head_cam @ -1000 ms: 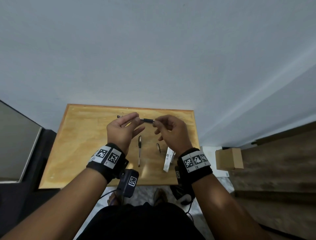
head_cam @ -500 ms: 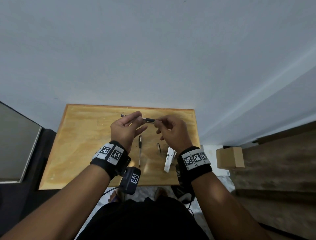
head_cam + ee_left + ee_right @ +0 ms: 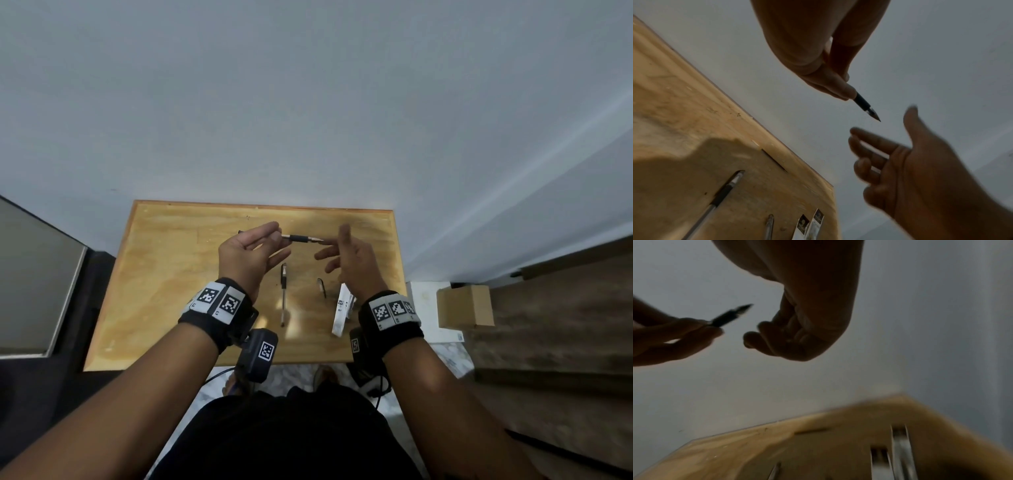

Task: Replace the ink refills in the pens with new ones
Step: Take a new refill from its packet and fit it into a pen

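Above the table (image 3: 164, 274): pen (image 3: 301, 238), pinched by left hand (image 3: 248, 255); right hand (image 3: 346, 260) newly released, fingers spread — tip apparently tightened, reassembly likely complete.

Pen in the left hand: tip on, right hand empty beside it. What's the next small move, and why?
Probably send the right hand down to the loose pen cap on the table. The left hand pinches the pen with its metal tip seated and bare, while the right hand's fingers are spread and hold nothing. Whether that cap belongs to this pen is a guess.
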